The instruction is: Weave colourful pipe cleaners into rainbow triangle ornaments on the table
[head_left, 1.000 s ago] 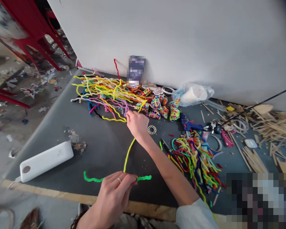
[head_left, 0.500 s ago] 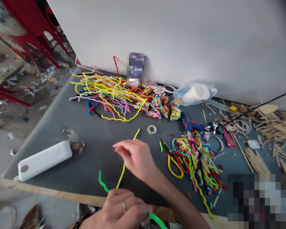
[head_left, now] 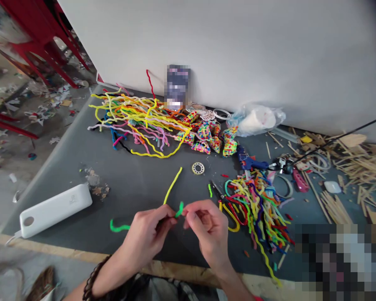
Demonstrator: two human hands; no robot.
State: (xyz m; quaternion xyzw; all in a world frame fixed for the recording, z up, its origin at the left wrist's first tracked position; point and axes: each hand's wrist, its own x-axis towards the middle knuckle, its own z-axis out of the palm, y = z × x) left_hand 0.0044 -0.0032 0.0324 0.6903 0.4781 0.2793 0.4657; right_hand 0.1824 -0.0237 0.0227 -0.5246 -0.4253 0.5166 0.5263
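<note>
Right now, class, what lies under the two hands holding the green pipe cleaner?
Under the left hand and right hand is the dark grey tabletop. The green pipe cleaner and yellow pipe cleaner run into the hands; their gripped middle parts are covered.

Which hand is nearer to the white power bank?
Left. The left hand is just right of the white power bank, with bare table between them; the right hand is farther right, beyond the left.
</note>
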